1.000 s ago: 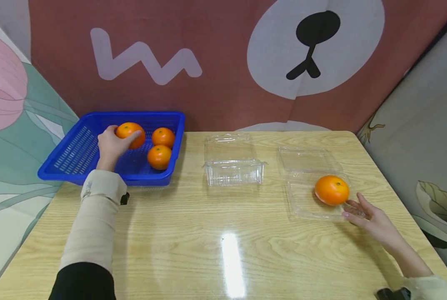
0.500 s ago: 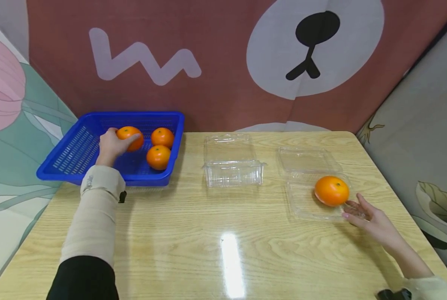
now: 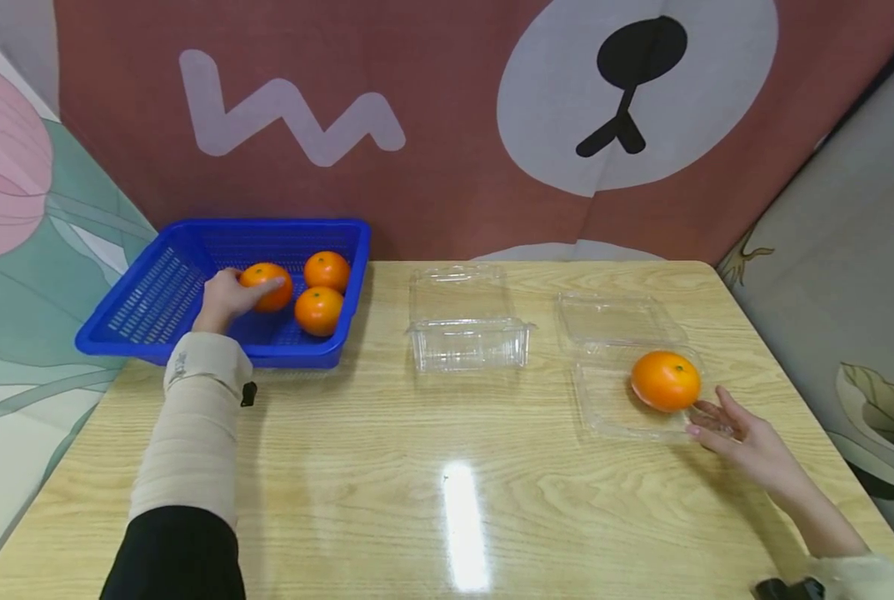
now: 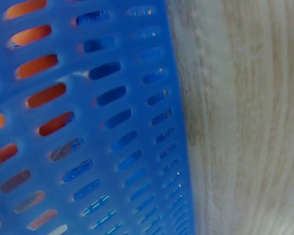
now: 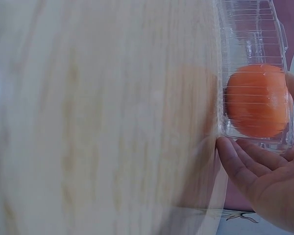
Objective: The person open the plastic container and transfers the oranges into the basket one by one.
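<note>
My left hand [image 3: 227, 296] reaches into the blue plastic basket [image 3: 354, 321] and grips an orange [image 3: 269, 286], thumb along its near side. Two more oranges lie against the basket's right wall, the far orange [image 3: 327, 272] behind the near orange [image 3: 317, 312]. In the left wrist view the slotted basket wall [image 4: 132, 117] hides most of that hand. On the right, an unlidded clear plastic clamshell box [image 3: 596, 408] contains a single orange [image 3: 666, 381]. My right hand [image 3: 750, 442] rests with relaxed fingers against the box's right end; in the right wrist view its fingertips [image 5: 224, 147] touch the lower edge.
Another clear clamshell box [image 3: 469, 346] stands with its lid folded back between the basket and the box on the right. The wood-grain table [image 3: 342, 483] runs back to a printed cloth wall [image 3: 447, 192]. Printed cloth also borders both sides.
My left hand has lowered its orange deeper into the basket and shifted slightly right and nearer. The right hand, both boxes and the other oranges have stayed in place.
</note>
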A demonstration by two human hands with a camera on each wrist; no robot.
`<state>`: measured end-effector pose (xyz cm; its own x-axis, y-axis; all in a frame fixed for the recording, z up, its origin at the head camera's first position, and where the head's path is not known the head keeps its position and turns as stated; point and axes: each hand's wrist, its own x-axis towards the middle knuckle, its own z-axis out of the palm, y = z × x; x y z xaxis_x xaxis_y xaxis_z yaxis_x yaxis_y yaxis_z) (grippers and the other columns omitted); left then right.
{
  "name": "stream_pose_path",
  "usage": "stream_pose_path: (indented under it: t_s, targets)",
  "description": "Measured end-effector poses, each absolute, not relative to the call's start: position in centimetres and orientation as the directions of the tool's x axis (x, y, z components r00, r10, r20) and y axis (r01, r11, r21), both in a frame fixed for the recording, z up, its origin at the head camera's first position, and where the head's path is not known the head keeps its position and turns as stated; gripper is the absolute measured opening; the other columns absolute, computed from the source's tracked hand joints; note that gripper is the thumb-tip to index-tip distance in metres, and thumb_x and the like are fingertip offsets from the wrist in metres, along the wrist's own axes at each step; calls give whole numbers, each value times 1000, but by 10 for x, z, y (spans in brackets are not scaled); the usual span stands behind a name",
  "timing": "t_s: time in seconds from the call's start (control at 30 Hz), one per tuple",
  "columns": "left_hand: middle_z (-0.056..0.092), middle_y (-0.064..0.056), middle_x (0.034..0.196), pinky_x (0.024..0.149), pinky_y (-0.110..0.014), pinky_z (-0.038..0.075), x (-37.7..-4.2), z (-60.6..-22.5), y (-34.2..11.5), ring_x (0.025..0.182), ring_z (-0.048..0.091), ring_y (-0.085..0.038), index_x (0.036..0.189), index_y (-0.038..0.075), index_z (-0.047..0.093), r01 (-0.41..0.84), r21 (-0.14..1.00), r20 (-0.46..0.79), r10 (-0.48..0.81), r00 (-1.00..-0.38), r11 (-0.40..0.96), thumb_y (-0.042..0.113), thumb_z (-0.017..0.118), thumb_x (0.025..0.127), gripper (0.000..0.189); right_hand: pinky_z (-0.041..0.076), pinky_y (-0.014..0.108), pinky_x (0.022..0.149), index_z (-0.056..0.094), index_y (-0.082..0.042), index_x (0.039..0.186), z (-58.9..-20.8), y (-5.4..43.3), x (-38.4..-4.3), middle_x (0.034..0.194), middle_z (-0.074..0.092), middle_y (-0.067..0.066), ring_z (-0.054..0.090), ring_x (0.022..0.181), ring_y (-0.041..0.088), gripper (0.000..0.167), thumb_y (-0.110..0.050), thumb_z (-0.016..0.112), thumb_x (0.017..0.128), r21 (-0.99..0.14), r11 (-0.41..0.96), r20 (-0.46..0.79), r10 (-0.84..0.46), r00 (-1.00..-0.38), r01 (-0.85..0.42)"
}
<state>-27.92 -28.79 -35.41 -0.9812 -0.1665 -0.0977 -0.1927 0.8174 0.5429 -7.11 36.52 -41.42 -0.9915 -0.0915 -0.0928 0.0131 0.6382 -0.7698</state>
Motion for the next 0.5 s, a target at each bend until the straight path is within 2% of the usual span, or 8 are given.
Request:
stream_pose_path:
  t_s: [0.27,0.37,0.5]
  targets:
    - [31,-40,128,93,-54,35,-280,-359,-289,112,38,-47,136,-18,12,-185,511,-193,-98,-976,839,60,45,85,99,38,3,70,-6,10,139,-414,365,-72,133,28,38,37,94,-22,82,-19,54,92,-772,636,-92,-91,-992,13]
    - [32,-39,128,94,-55,34,-280,-360,-289,111,38,-48,136,-18,13,-175,506,-206,-79,-975,844,58,47,85,97,38,3,69,-6,10,139,-413,365,-72,133,28,38,37,93,-23,82,-20,54,92,-767,642,-97,-87,-992,18]
    - [38,-37,123,94,-54,34,-281,-360,-289,108,41,-46,132,-18,24,-134,478,-204,-39,-978,868,51,54,85,89,38,3,69,-6,10,139,-413,364,-72,132,28,39,37,92,-23,82,-20,55,92,-764,645,-102,-84,-991,24]
